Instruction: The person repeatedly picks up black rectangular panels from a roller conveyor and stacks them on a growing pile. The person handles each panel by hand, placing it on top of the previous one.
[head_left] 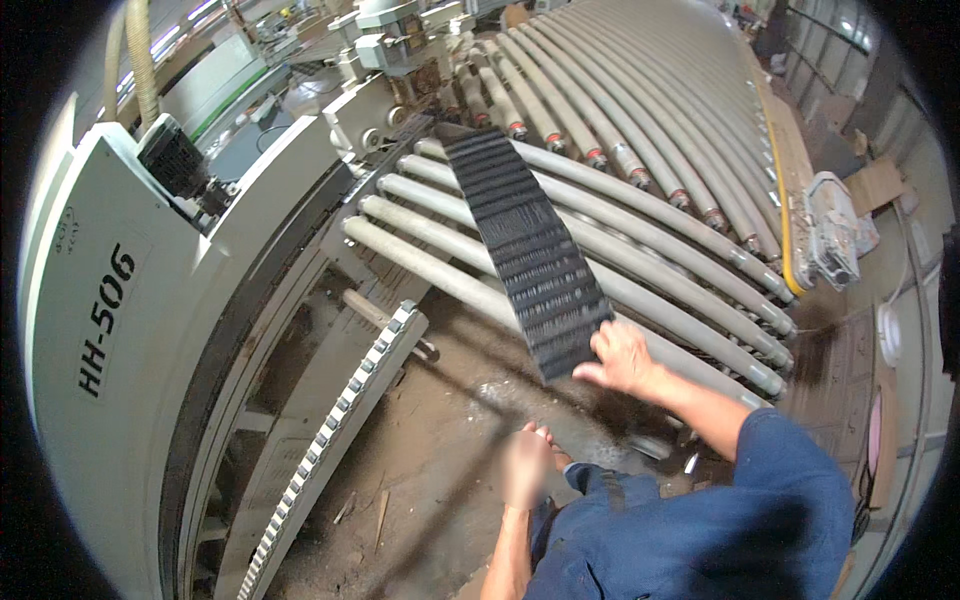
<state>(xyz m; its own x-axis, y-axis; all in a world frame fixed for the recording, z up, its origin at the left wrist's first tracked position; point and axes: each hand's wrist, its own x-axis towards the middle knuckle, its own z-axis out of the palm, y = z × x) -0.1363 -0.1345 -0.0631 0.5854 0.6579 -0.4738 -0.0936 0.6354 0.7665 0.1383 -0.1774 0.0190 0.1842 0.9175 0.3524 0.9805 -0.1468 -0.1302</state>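
A long black panel with crosswise ridges [530, 250] lies slantwise over the pale rollers [640, 240]. Its far end reaches the machine side, and its near end sticks out past the nearest roller toward me. My right hand [625, 362] grips the near right corner of this panel, with the thumb at its edge. Lower down and to the left, my left hand [525, 468] is apart from the panel, in front of my body. It is smeared, so I cannot make out its fingers or anything in them.
A large pale machine [120, 330] with a dark motor [178, 160] stands at the left. A toothed chain track [335, 425] juts from its side toward me. More rollers [600, 100] run on at the far right, beside a yellow rail [785, 220]. Debris lies on the dusty floor [410, 480].
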